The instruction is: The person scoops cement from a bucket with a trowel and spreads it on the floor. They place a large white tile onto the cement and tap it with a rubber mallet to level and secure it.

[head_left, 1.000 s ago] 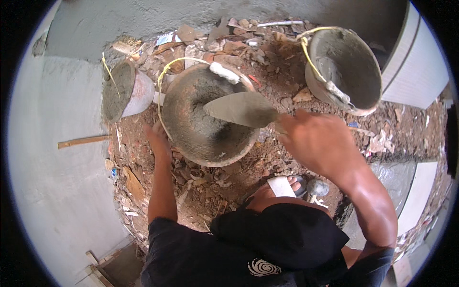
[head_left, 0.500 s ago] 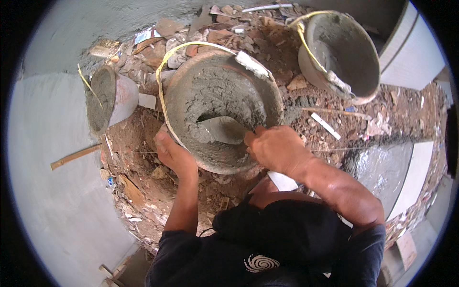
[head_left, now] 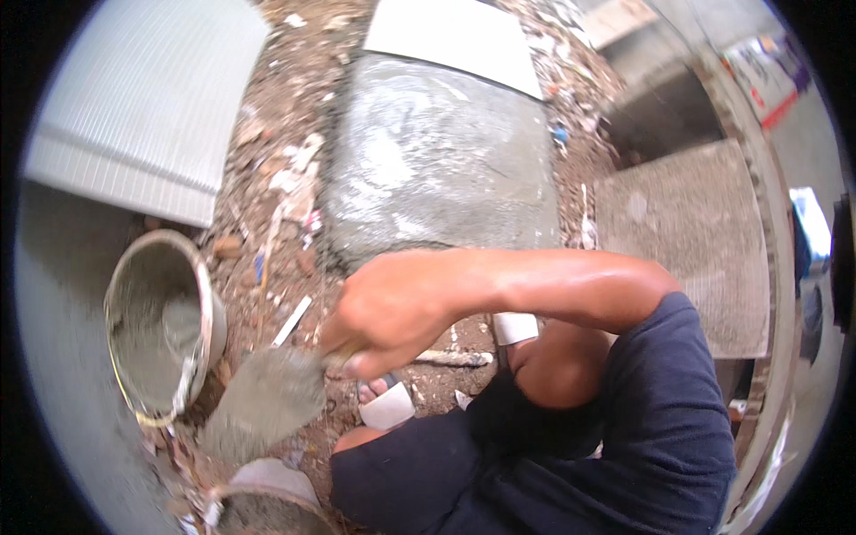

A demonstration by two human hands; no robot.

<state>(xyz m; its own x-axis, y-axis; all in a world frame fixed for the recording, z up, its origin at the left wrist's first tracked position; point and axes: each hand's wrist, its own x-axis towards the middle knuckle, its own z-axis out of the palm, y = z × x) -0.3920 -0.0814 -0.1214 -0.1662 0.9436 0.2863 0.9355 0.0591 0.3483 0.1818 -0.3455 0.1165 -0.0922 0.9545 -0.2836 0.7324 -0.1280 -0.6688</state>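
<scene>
My right hand (head_left: 388, 312) is closed on the handle of a trowel, whose grey, motion-blurred blade (head_left: 263, 401) angles down and left, above a bucket of grey mortar (head_left: 272, 517) that is cut off at the lower edge. My forearm crosses in front of a glossy wet patch of mortar (head_left: 437, 152), which has a white tile (head_left: 450, 36) along its far side. My left hand is out of view.
Another bucket (head_left: 160, 321) with mortar inside stands at left, below a pale ribbed panel (head_left: 147, 98). A grey textured slab (head_left: 678, 250) lies at right, beside an opening. Rubble and scraps cover the ground between, and my sandalled feet (head_left: 383, 401) are beneath my arm.
The view has swung right toward the mortar patch. My right hand has lifted the trowel out of the large bucket, which moved to the lower edge. My left hand has left the picture.
</scene>
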